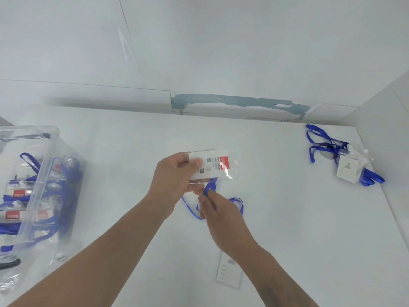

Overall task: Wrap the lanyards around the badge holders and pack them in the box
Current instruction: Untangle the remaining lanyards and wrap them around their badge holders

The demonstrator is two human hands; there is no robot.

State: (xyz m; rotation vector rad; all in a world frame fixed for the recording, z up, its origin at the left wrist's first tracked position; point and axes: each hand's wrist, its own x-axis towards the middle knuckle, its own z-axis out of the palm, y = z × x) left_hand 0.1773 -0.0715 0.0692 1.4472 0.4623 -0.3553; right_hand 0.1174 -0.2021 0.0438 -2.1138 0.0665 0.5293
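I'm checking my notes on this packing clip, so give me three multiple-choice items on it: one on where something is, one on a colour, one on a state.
1. Where is the clear plastic box?
A. On the table's left side
B. By the far right edge
C. Under the forearms

2. What colour is the lanyard being handled?
A. Red
B. Blue
C. Green

3. What is the left hand doing?
A. Resting flat on the table
B. Reaching into the box
C. Holding a badge holder above the table

Answers: 1 A, the box stands at the left, already holding wrapped badges. 2 B, the strap the right hand pinches is blue. 3 C, its fingers grip the holder's edge.
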